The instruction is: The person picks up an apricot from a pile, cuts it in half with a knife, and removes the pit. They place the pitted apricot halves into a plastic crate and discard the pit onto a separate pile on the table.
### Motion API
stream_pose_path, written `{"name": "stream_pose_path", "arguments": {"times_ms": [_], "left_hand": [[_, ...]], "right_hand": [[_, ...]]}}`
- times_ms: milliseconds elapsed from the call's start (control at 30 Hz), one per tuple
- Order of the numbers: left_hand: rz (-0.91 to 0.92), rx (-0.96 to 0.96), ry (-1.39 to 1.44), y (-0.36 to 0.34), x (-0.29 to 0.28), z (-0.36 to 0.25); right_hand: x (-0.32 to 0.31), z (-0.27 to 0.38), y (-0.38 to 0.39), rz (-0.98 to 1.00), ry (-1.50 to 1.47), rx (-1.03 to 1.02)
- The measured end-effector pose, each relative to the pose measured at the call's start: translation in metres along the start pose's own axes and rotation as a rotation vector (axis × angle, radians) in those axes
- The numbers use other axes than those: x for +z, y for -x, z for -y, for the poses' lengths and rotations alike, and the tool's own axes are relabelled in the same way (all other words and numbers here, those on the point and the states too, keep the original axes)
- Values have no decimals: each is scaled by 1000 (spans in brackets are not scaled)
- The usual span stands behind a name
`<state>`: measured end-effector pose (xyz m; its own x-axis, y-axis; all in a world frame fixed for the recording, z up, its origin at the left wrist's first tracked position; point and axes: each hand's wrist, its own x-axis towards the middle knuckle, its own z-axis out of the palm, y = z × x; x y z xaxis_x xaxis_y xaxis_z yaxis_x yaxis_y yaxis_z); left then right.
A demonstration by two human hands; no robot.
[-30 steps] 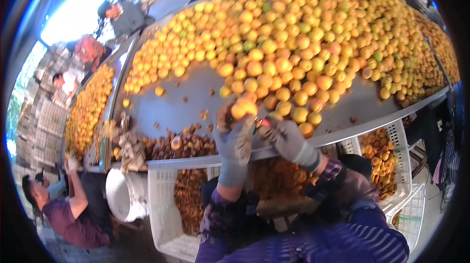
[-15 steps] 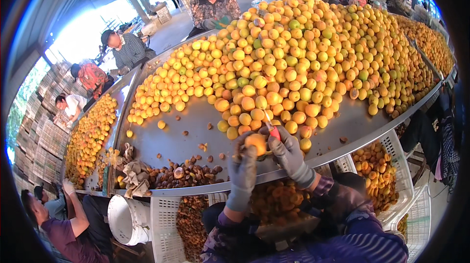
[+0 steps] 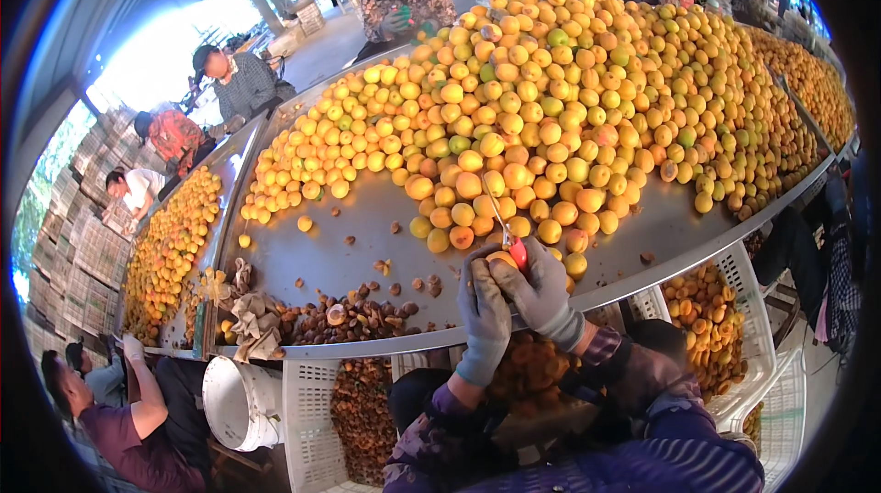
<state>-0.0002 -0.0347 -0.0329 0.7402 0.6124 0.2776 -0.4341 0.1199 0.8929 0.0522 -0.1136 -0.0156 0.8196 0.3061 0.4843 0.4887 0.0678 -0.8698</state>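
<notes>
Both my hands, in grey gloves, are together over the near edge of the metal table point(image 3: 367, 218). My left hand point(image 3: 484, 309) is closed around an apricot point(image 3: 502, 258), mostly covered by the fingers. In my right hand point(image 3: 543, 298) is a small red-handled knife point(image 3: 518, 254), its thin metal blade pointing up and away. The right fingers also press against the apricot. Just beyond lies a big heap of yellow-orange apricots point(image 3: 551, 117). Brown pits point(image 3: 358, 320) are piled to the left of my hands.
Below the table edge stand white crates point(image 3: 307, 420) of halved apricots point(image 3: 702, 314) and darker pieces, plus a white bucket point(image 3: 240, 404). A crumpled cloth point(image 3: 257, 319) lies by the table divider. Other people work around the tables, one point(image 3: 404, 2) across from me.
My left hand has moved up and right against my right hand, and its fingers now cover most of the apricot. The knife's blade now points up and left beyond it.
</notes>
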Motion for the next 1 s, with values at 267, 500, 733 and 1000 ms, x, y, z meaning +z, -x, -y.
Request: {"name": "stream_pose_path", "arguments": {"times_ms": [267, 500, 733, 1000], "left_hand": [[-84, 43, -151, -2, 4, 7], [-90, -459, 448, -9, -12, -1], [-52, -657, 520, -13, -23, -8], [128, -428, 445, -29, -49, -25]], "right_hand": [[1, 6, 1, -8, 86, -14], [2, 4, 3, 63, 54, -63], [-14, 18, -5, 109, -406, 370], [-45, 32, -13, 578, -557, 588]]}}
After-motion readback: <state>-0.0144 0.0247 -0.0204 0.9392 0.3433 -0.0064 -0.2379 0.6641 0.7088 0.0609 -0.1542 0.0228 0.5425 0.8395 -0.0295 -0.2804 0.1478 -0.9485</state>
